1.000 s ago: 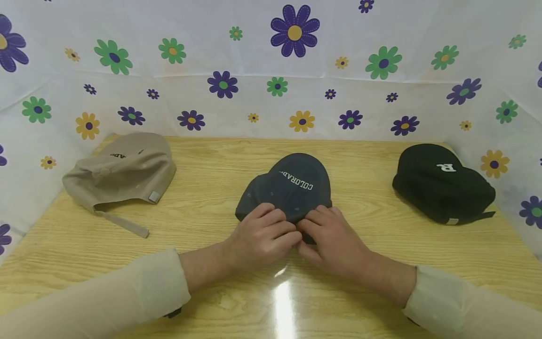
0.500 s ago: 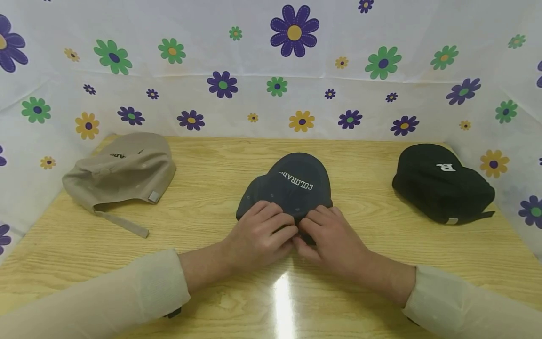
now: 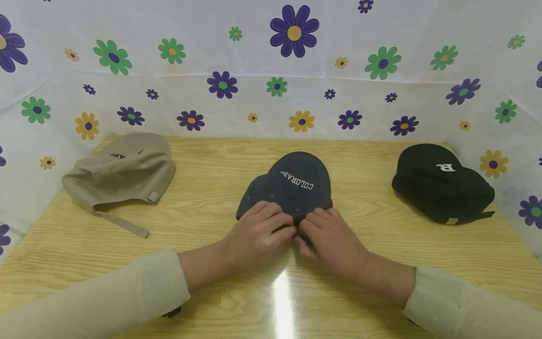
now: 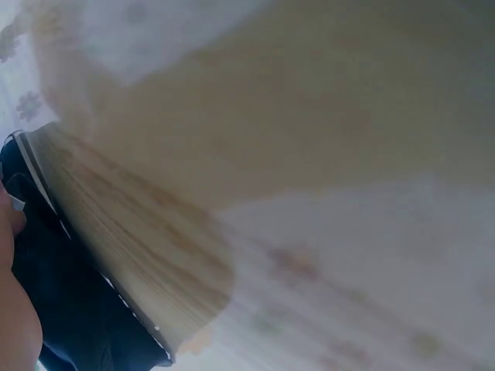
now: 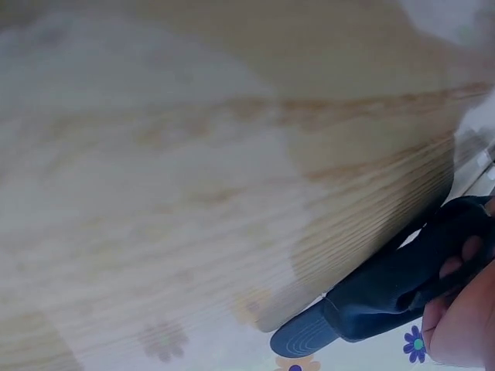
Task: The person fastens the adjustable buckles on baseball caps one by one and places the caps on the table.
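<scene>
A navy baseball cap with white COLORADO lettering lies at the middle of the table, its brim pointing away and its back edge toward me. My left hand grips that back edge from the left, fingers curled over it. From the right, my right hand pinches the same edge with curled fingers and thumb. Their fingertips meet at the cap's rear, where they hide the strap. In the left wrist view the dark cap sits beside part of the hand. The right wrist view shows fingers at the opening of the cap.
On the left lies a beige cap with its loose strap hanging toward me. A black cap with a white R stands at the right. Behind the wooden table hangs a flower-print cloth.
My left hand has shifted slightly left along the cap's back edge. The right thumb has moved a little at the strap area. The cap stays almost in place, and the other caps have not moved.
</scene>
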`<state>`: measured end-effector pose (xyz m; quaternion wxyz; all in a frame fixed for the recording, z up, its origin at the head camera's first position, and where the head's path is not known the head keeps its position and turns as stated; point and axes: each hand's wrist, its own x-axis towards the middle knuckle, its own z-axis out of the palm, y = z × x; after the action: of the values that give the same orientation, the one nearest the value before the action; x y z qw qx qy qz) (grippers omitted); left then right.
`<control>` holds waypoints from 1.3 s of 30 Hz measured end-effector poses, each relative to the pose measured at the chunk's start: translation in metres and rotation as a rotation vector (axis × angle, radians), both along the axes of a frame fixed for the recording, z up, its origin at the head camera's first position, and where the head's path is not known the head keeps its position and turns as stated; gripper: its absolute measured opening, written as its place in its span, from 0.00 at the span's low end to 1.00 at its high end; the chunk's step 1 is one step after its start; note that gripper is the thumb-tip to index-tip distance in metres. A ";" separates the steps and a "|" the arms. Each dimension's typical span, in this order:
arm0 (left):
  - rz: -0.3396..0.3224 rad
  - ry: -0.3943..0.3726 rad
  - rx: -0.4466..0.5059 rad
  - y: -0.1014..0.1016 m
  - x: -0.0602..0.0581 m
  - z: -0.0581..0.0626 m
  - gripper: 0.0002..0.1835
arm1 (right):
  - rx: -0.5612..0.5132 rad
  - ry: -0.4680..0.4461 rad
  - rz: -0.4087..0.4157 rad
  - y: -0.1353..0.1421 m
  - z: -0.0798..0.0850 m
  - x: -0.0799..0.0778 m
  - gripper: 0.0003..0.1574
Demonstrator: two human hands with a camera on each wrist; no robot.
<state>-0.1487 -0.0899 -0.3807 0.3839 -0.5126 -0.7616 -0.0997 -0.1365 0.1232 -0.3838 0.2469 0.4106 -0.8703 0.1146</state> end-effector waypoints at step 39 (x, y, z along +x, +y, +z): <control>0.170 -0.220 -0.059 -0.059 -0.002 0.000 0.24 | 0.114 -0.197 -0.162 0.029 0.009 -0.014 0.15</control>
<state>-0.1503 -0.1492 -0.3805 0.2900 -0.4431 -0.8424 -0.0997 -0.1504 0.1520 -0.3746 0.1451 0.3393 -0.9256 0.0845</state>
